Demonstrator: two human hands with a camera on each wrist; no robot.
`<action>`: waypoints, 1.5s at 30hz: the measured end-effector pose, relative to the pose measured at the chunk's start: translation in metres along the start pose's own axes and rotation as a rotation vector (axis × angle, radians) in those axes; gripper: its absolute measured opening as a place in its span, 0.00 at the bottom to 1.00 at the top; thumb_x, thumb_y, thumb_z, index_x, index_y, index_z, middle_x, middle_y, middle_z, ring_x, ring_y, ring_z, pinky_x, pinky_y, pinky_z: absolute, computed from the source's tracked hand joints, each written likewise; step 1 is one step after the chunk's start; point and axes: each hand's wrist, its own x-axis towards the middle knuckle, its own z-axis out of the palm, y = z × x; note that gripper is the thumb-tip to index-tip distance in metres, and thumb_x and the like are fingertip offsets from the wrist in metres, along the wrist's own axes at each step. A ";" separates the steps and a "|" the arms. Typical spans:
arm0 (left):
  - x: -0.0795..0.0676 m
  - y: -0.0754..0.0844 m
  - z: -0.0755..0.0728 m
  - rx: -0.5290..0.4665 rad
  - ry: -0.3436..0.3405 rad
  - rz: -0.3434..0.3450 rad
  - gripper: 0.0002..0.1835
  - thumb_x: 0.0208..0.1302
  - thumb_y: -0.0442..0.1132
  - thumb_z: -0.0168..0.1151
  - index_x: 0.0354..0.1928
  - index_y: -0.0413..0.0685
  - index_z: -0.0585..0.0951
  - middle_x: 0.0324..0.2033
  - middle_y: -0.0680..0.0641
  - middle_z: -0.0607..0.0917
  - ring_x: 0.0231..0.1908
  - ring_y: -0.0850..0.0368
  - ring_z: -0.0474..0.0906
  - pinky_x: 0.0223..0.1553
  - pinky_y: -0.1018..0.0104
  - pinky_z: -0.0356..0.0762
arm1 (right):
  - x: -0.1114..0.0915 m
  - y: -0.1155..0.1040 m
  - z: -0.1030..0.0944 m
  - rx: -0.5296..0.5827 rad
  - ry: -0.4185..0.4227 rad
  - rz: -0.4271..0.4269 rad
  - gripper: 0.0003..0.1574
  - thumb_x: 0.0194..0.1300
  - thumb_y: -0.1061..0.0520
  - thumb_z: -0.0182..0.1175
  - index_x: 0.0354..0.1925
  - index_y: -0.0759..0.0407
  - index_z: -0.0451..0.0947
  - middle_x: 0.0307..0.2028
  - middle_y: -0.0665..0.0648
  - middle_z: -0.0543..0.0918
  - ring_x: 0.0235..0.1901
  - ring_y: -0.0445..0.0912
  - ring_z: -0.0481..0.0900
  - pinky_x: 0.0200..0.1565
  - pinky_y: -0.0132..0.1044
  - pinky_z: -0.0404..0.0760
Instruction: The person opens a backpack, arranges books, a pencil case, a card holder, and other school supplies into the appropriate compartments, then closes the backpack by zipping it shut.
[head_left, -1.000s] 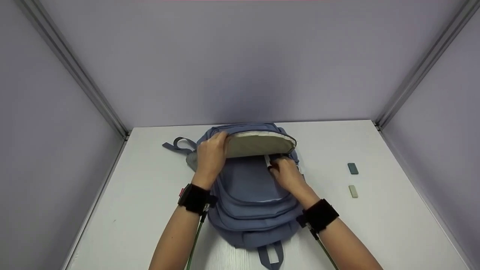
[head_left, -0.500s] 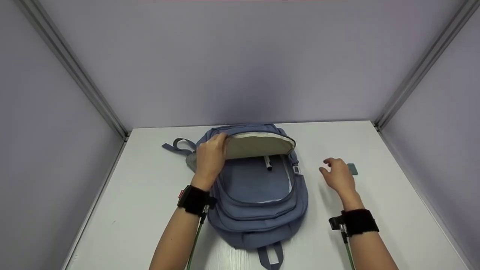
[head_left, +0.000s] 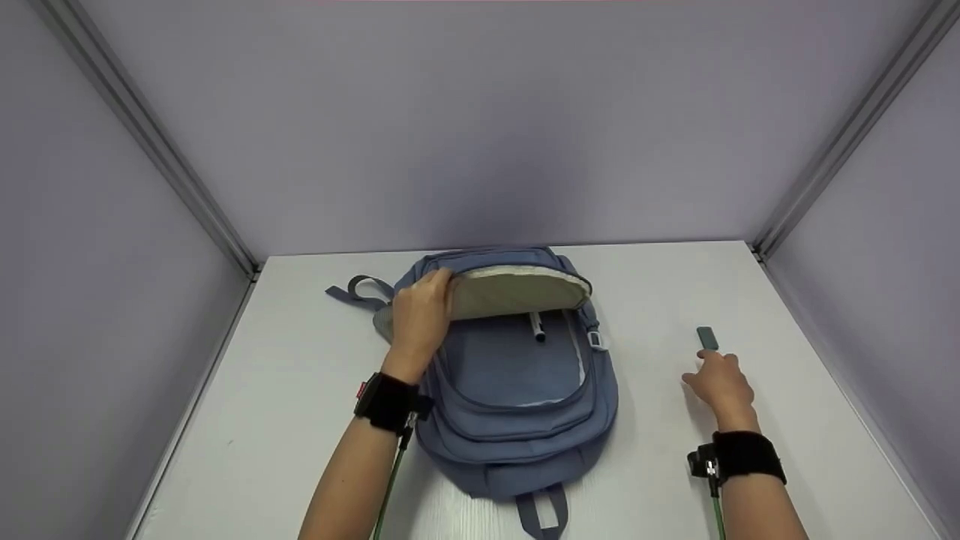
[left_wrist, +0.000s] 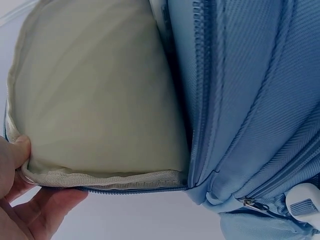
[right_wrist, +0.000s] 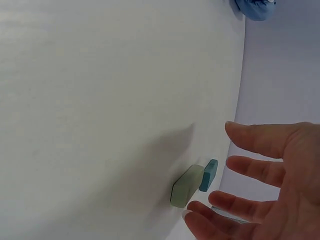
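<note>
A blue backpack (head_left: 517, 450) lies on the table with its front pocket unzipped. My left hand (head_left: 421, 315) pinches the edge of the pocket's flap (left_wrist: 100, 100), thumb on the beige lining, and holds it lifted. From under the flap pokes a white marker with a black end (head_left: 538, 328). Over at the right, my right hand (head_left: 721, 386) hovers with fingers spread above a pale green block (right_wrist: 187, 186), which the hand hides in the head view. Just beyond the fingers lies a dark teal block (head_left: 707, 337). The right hand holds nothing.
Backpack straps (head_left: 541, 517) trail at the front and at the back left. A white buckle (head_left: 596, 340) sits on the bag's right side. Grey walls (head_left: 495, 127) stand behind and on both sides of the white table (head_left: 300, 450).
My right hand has come out of the pocket and moved right to the small blocks, leaving the marker there. My left hand has stayed on the flap.
</note>
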 end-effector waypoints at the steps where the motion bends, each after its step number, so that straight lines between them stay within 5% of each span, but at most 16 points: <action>1: 0.000 0.000 0.000 -0.002 -0.002 -0.002 0.07 0.67 0.38 0.63 0.35 0.39 0.82 0.27 0.44 0.85 0.22 0.44 0.82 0.23 0.50 0.77 | -0.001 0.001 0.000 -0.001 -0.003 0.007 0.36 0.62 0.59 0.61 0.63 0.76 0.63 0.53 0.85 0.63 0.45 0.74 0.75 0.38 0.62 0.78; 10: -0.001 0.000 -0.001 0.005 -0.010 0.002 0.07 0.67 0.37 0.63 0.37 0.38 0.83 0.29 0.43 0.86 0.23 0.45 0.83 0.23 0.53 0.79 | -0.002 0.009 0.004 -0.059 -0.029 0.017 0.23 0.65 0.66 0.50 0.56 0.76 0.69 0.49 0.81 0.75 0.43 0.72 0.78 0.35 0.62 0.77; 19: -0.001 0.000 0.000 -0.006 -0.002 0.001 0.07 0.67 0.38 0.63 0.36 0.39 0.82 0.29 0.43 0.86 0.23 0.44 0.83 0.22 0.51 0.78 | -0.001 0.000 0.004 -0.023 -0.002 -0.031 0.22 0.62 0.63 0.56 0.53 0.74 0.73 0.46 0.79 0.78 0.35 0.65 0.80 0.30 0.54 0.77; 30: 0.001 -0.001 0.001 0.005 -0.024 -0.015 0.08 0.68 0.38 0.63 0.36 0.39 0.82 0.28 0.43 0.86 0.24 0.42 0.83 0.24 0.49 0.78 | -0.026 -0.082 -0.006 0.091 0.019 -0.459 0.22 0.59 0.65 0.62 0.53 0.66 0.79 0.38 0.63 0.82 0.34 0.53 0.81 0.31 0.46 0.77; 39: 0.007 -0.001 0.003 0.033 -0.053 -0.045 0.11 0.69 0.39 0.61 0.31 0.39 0.79 0.26 0.41 0.85 0.24 0.40 0.83 0.24 0.47 0.77 | -0.057 -0.165 0.020 0.087 -0.030 -0.836 0.20 0.54 0.69 0.64 0.48 0.62 0.83 0.37 0.55 0.83 0.33 0.46 0.80 0.35 0.43 0.79; 45: 0.014 -0.004 0.008 0.049 -0.073 -0.078 0.14 0.70 0.42 0.61 0.28 0.39 0.79 0.24 0.41 0.84 0.24 0.41 0.82 0.24 0.47 0.76 | -0.064 -0.205 0.047 -0.012 -0.035 -0.926 0.17 0.54 0.66 0.66 0.45 0.59 0.84 0.37 0.54 0.82 0.34 0.47 0.79 0.36 0.43 0.79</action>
